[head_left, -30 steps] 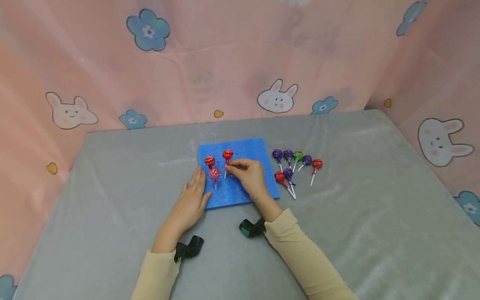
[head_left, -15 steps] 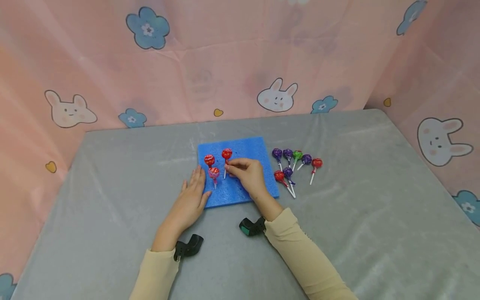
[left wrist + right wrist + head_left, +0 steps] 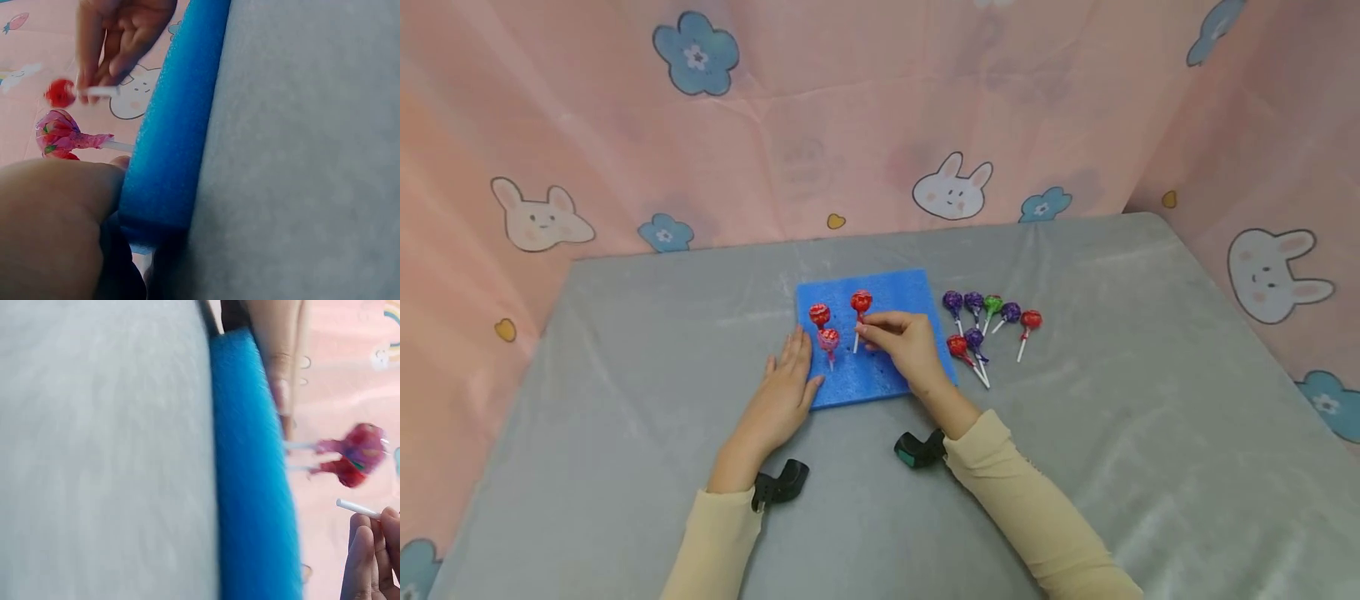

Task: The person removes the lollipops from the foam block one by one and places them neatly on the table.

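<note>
A blue foam board [image 3: 887, 287] lies on the grey tabletop. My left hand [image 3: 782, 387] rests along its left edge with straight fingers. Two lollipops stand upright in the board near that hand: a red lollipop [image 3: 819, 314] behind and a pink lollipop [image 3: 828, 339] in front. My right hand [image 3: 906, 346] pinches another red lollipop [image 3: 861, 301] by its stick, below the wrapper. In the right wrist view the lower end of the held stick [image 3: 356, 508] shows bare, apart from the foam; the left wrist view shows the held candy head [image 3: 60, 93] blurred.
Right of the board several lollipops lie loose: purple lollipops [image 3: 952, 301], a green lollipop [image 3: 992, 305] and red ones, with one red lollipop [image 3: 1031, 320] at the far right. A pink printed curtain [image 3: 850, 125] hangs behind the table. Black wrist cameras [image 3: 781, 483] sit on both wrists.
My right hand has shifted slightly to the right with the red lollipop in its pinch. The left hand stays at the board's edge, and the whole head view has moved a little.
</note>
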Demonstrator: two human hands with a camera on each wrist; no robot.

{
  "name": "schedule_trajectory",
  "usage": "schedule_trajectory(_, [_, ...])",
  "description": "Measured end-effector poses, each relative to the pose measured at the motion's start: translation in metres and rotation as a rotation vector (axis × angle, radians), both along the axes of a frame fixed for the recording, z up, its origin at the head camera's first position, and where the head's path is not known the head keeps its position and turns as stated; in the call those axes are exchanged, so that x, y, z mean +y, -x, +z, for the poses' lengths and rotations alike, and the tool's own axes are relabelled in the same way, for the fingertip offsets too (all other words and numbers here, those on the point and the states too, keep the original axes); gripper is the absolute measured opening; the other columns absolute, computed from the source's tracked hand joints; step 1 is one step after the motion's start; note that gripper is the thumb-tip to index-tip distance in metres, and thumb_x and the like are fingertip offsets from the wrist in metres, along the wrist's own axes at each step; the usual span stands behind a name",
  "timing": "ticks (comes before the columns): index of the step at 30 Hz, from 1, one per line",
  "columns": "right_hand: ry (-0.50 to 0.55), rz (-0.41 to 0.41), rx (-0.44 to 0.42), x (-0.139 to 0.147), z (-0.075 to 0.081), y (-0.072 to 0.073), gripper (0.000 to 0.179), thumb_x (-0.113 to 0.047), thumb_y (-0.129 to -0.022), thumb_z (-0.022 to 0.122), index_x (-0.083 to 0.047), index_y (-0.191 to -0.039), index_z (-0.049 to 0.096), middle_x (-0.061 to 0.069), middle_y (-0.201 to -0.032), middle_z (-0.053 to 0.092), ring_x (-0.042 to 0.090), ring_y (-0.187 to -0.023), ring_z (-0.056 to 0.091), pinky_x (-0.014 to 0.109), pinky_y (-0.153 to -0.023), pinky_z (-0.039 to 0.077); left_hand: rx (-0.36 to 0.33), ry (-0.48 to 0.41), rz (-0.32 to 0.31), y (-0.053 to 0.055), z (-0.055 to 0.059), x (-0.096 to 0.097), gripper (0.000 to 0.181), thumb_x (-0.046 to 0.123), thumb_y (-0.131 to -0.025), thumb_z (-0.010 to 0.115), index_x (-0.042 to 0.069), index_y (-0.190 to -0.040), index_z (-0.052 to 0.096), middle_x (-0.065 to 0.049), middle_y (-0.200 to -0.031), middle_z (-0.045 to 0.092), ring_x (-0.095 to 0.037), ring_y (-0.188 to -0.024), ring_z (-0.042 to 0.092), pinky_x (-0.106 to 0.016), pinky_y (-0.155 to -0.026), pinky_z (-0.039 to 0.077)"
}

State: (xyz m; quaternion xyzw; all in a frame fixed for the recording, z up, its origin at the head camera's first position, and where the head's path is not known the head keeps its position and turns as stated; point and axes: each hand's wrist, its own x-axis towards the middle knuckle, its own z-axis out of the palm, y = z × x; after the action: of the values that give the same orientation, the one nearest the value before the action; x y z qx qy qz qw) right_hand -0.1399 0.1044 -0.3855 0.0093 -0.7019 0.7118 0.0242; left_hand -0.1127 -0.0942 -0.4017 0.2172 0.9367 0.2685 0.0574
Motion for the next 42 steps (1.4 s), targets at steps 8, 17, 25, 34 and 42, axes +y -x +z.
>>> schedule_trajectory(8, [-0.065, -0.008, 0.029, 0.048, 0.012, -0.010, 0.019, 0.002, -0.085, 0.066, 0.017, -0.097, 0.066, 0.016, -0.087, 0.070, 0.009, -0.071, 0.067, 0.026, -0.066, 0.055, 0.001, -0.002, -0.007, 0.007, 0.004, 0.000, 0.062, 0.021, -0.101, 0.042, -0.007, -0.147, 0.013, -0.020, -0.155, 0.006, -0.034, -0.142, 0.007, -0.055, -0.111, 0.008])
schedule_trajectory(17, [-0.144, -0.041, 0.041, 0.086, 0.016, -0.025, 0.020, 0.005, -0.085, 0.065, 0.020, -0.098, 0.064, 0.013, -0.087, 0.070, 0.005, -0.069, 0.066, 0.023, -0.066, 0.055, 0.008, 0.018, -0.009, 0.010, 0.007, -0.002, 0.062, 0.022, -0.101, 0.042, -0.008, -0.147, 0.013, -0.020, -0.155, 0.004, -0.034, -0.142, 0.007, -0.056, -0.111, 0.007])
schedule_trajectory(25, [-0.219, -0.093, 0.003, 0.117, 0.013, -0.034, 0.022, 0.003, -0.085, 0.066, 0.019, -0.099, 0.064, 0.004, -0.080, 0.069, 0.003, -0.065, 0.065, 0.022, -0.063, 0.054, 0.002, 0.017, -0.015, 0.007, 0.003, -0.001, 0.062, 0.022, -0.101, 0.042, -0.008, -0.147, 0.012, -0.020, -0.156, 0.004, -0.034, -0.142, 0.006, -0.056, -0.111, 0.006])
schedule_trajectory(34, [-0.330, -0.106, -0.161, 0.151, 0.012, -0.040, 0.028, -0.004, -0.088, 0.066, 0.018, -0.106, 0.063, -0.005, -0.081, 0.067, 0.001, -0.067, 0.065, 0.021, -0.065, 0.054, -0.010, 0.013, -0.016, 0.002, 0.000, -0.001, 0.062, 0.022, -0.101, 0.042, -0.008, -0.147, 0.013, -0.020, -0.155, 0.005, -0.034, -0.142, 0.006, -0.056, -0.111, 0.006])
schedule_trajectory(42, [-0.395, -0.061, -0.243, 0.167, 0.012, -0.036, 0.030, -0.003, -0.087, 0.067, 0.019, -0.105, 0.063, 0.004, -0.081, 0.069, 0.001, -0.064, 0.064, 0.022, -0.062, 0.055, -0.016, 0.004, -0.013, 0.000, -0.001, -0.001, 0.062, 0.022, -0.101, 0.041, -0.007, -0.148, 0.012, -0.020, -0.155, 0.004, -0.034, -0.142, 0.005, -0.056, -0.111, 0.006])
